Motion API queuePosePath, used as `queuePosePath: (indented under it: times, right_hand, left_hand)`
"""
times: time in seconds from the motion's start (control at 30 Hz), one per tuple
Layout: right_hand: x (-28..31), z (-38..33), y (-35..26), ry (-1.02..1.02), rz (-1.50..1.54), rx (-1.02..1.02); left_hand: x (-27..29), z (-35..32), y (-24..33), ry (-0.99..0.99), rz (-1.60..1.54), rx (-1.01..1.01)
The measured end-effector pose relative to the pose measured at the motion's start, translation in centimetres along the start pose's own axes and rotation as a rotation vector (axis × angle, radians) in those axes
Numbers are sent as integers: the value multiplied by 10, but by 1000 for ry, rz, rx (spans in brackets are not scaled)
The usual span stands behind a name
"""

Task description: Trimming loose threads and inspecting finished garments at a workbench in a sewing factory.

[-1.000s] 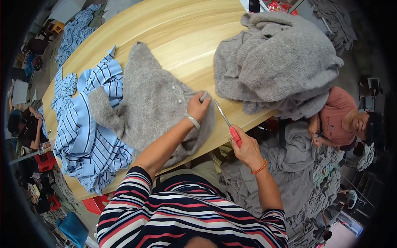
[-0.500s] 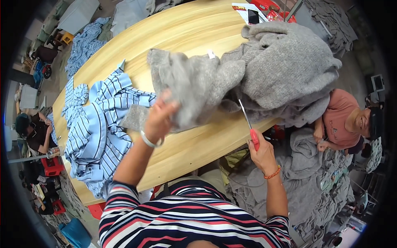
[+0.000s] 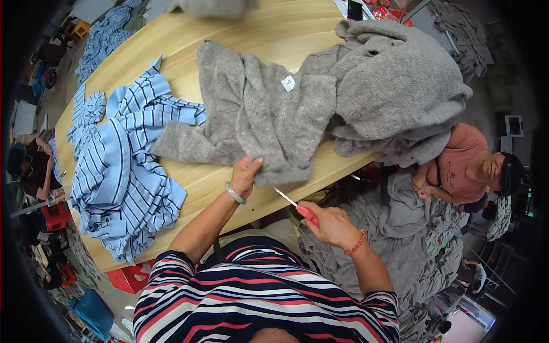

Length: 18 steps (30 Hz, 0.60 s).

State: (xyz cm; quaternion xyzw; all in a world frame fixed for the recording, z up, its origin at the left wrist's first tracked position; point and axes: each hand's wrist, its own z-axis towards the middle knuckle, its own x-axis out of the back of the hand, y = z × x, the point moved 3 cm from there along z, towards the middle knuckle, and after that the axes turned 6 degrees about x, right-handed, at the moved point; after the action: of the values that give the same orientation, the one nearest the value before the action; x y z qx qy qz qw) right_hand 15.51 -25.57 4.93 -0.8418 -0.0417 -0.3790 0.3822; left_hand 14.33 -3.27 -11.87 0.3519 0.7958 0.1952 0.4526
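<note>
A grey knit garment lies spread on the wooden table, with a small white label on it. At its near edge, my left hand pinches the knit between thumb and fingers. My right hand is closed round the red handle of a tool with a thin metal shaft; its tip is close to the garment's near edge. The tip is too small to tell its kind. At the far edge of the view, a blurred grey knit piece is away from both hands.
Blue striped garments are heaped on the left of the table. A large pile of grey knits fills its right end, with a phone behind. A person in a pink shirt is at the right, beside grey knits on the floor.
A blurred grey knit piece has gone from near my left hand to the far edge of view. My left hand has come nearer and taken the garment's edge; my right hand moved left with the tool.
</note>
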Motion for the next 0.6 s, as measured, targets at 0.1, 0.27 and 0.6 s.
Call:
queuePosePath:
  times: [0.1,0.27,0.6]
  right_hand:
    - [-2,-3,-3,-86,-79,-62]
    - [-5,0,-10,-96,-17,29]
    - [-12,1,3,-2,-36,8]
  left_hand:
    - [11,2,5,31,9,-37]
    - [11,-2,-12,9,-12,25]
    - [37,-4,-1,62,-298,257]
